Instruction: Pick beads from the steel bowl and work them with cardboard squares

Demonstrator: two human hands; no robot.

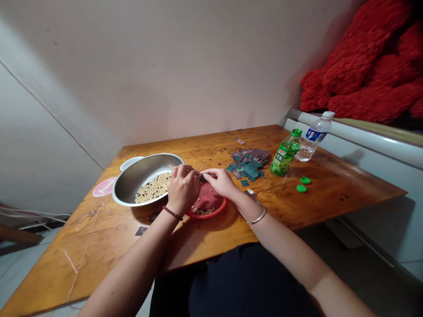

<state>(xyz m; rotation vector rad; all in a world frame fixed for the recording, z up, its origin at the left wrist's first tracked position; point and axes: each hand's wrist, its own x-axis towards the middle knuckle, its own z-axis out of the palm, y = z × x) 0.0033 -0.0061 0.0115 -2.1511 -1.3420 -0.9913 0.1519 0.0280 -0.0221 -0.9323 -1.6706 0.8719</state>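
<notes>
My left hand and my right hand meet above a small red dish of beads on the wooden table. Both hands are closed in a pinch around a small dark piece held between their fingertips. A thin string runs off from the pinch toward the table's far side. A steel bowl with pale beads and a few dark ones sits just left of my left hand. A beaded bracelet is on my left wrist, a metal bangle on my right.
A heap of small green and brown square tags lies right of my hands. Beyond it stand a green bottle and a clear water bottle. Two green caps lie nearby. Loose string trails at left; red fluffy fabric piles at right.
</notes>
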